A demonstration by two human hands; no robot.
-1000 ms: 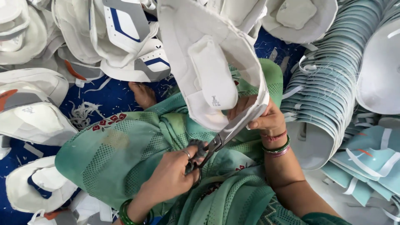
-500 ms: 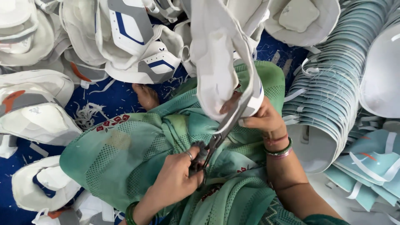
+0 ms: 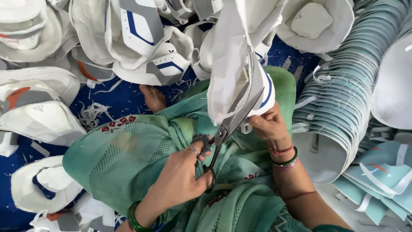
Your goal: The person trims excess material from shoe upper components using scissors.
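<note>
A tall nested stack of pale teal moulded fabric pieces [image 3: 343, 107] curves along the right side, and loose white shoe-upper pieces with grey and blue panels [image 3: 141, 38] lie heaped across the far side on the blue floor covering [image 3: 124, 99]. In the middle, above a lap draped in green patterned cloth [image 3: 128, 159], hangs the white stitched shoe upper with a blue stripe [image 3: 234, 64]. It looks light and floppy, soft enough to fold, so it probably needs pinching near the cut line to stay taut. The right hand [image 3: 268, 126] does just that: its grip is closed on the piece's near lower edge. The left hand [image 3: 182, 180], nearer and lower left, has fingers closed through the dark loops of the steel scissors [image 3: 227, 129], whose parted blades reach up into that edge, just left of the right hand's pinch.
</note>
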